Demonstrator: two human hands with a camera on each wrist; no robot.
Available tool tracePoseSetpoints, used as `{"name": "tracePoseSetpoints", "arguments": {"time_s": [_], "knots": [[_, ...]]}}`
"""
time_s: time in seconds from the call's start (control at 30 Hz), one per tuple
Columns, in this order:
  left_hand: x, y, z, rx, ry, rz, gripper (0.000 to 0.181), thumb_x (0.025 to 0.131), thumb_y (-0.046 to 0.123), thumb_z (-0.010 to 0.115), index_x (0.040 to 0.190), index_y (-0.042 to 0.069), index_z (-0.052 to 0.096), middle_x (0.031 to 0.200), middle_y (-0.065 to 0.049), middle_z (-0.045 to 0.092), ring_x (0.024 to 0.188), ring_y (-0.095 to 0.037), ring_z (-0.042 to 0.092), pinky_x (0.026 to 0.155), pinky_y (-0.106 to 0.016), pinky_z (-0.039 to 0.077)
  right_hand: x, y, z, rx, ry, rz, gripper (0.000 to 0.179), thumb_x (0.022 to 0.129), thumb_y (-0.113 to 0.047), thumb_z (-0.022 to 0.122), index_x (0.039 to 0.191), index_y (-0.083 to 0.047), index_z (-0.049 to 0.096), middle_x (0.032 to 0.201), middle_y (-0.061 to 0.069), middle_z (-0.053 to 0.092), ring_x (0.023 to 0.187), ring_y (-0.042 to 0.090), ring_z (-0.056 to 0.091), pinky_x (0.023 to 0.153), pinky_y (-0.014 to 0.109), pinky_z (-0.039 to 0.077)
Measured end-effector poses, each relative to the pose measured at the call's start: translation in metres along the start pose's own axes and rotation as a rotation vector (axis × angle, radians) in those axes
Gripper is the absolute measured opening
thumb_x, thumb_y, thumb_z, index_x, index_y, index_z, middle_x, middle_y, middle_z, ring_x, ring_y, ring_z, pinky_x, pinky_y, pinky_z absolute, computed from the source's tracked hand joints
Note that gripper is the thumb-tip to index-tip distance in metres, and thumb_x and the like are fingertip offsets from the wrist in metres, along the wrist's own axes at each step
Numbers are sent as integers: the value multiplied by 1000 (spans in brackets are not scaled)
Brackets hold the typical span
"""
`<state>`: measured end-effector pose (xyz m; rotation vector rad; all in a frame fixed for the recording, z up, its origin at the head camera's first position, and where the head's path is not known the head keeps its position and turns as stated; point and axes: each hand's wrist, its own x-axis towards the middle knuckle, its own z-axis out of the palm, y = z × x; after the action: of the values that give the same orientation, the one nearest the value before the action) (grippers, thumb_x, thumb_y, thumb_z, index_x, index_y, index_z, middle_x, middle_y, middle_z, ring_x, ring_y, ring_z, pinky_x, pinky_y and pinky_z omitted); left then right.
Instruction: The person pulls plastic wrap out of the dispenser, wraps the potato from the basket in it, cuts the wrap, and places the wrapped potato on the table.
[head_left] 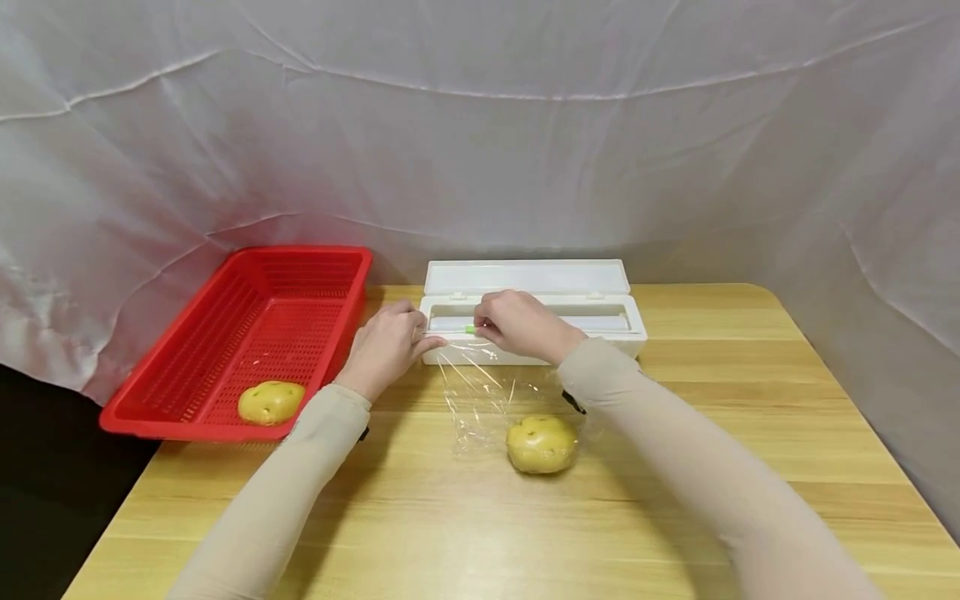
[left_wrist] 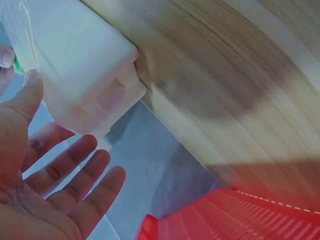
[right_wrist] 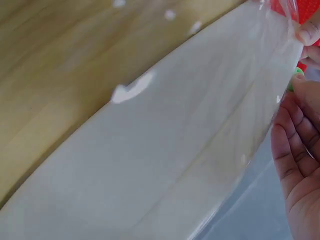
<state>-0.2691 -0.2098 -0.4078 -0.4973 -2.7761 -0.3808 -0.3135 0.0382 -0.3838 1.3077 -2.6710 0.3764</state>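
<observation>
A white cling film dispenser (head_left: 532, 329) stands on the table with its lid tipped back. My left hand (head_left: 386, 346) grips its left end, thumb at the front edge and fingers around the corner; the left wrist view shows the other fingers (left_wrist: 100, 192) loosely spread. My right hand (head_left: 525, 323) pinches a small green slide cutter (head_left: 470, 329) on the dispenser's edge, close to my left thumb. Clear cling film (head_left: 480, 400) hangs from that edge down onto the table. A yellow potato (head_left: 542, 444) lies at the film's near end, apparently covered by it.
To the left, a red plastic basket (head_left: 348, 333) extends past the table's left edge, with another yellow potato (head_left: 272, 402) inside. Pale fabric (head_left: 525, 167) hangs behind the wooden table (head_left: 420, 533). The dispenser's raised lid (head_left: 525, 275) is near that fabric.
</observation>
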Motion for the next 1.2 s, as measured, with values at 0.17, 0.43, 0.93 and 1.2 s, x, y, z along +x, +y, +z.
{"name": "tracePoseSetpoints", "arguments": {"time_s": [0.17,0.43,0.93,1.2], "knots": [[-2,-8,-1,19,17,7,37,91,47,84,90,11,75,94,-7,65,84,-29,65,63,-48,60,-15,14,-6,-6,3,26,12,101,-7,72,90,-10,77,88,3,72,77,15,63,77,36,58],[-6,-13,-2,11,6,-23,39,91,47,84,83,11,71,94,-7,64,86,-27,63,64,-47,61,-32,29,-11,25,16,24,11,99,-9,76,89,-9,77,87,4,72,76,15,64,76,36,58],[-2,-10,0,21,0,-34,39,92,50,82,84,14,71,99,-6,66,96,-27,65,66,-48,62,-51,45,-14,163,6,124,10,100,-16,77,100,-7,81,86,1,64,78,14,54,75,33,49],[-2,-9,0,23,-9,-36,39,92,52,82,87,14,72,102,-6,66,102,-28,65,68,-49,62,-56,52,-12,164,30,118,9,100,-16,77,98,-8,81,80,0,58,74,13,49,72,32,44]]}}
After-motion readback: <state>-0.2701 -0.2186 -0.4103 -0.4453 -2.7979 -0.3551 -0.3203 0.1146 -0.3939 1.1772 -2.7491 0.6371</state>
